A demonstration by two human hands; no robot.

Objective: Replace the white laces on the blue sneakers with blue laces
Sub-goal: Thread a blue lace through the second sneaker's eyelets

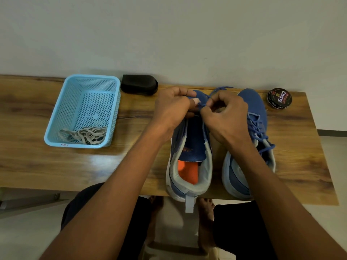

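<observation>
Two hands work at the toe end of the left sneaker [189, 166], which stands near the surface's [28, 162] front edge; the laced right sneaker [249, 147] stands just beside it. Left hand [172, 109] grips the upper, right hand [225, 117] pinches the blue lace [203, 105]. Best to steady the eyelet, feed the tip straight through and keep both ends even. White laces [84, 135] lie in the basket [56, 113] near the left edge.
</observation>
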